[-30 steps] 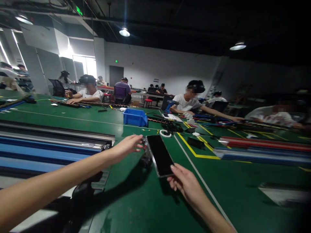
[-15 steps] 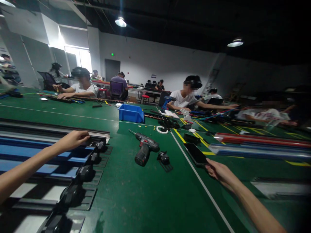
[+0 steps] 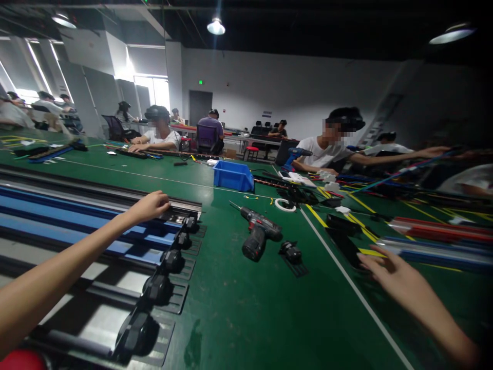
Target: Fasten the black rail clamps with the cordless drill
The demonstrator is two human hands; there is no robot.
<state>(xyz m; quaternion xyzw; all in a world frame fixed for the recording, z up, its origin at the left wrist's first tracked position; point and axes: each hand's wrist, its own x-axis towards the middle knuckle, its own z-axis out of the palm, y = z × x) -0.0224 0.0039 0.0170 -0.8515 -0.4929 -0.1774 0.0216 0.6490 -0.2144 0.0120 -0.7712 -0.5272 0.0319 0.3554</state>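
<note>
Phone (image 3: 343,247) moved right | long axis: far-left to near-right

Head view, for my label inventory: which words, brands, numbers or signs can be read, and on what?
No text is legible.
Green lit sign above the door: too small to read.
Wall sign: too small and blurred.
Black drill: any marking is too blurred to read.

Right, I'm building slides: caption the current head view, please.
Cordless drill on a green table, between left hand and right hand.
</note>
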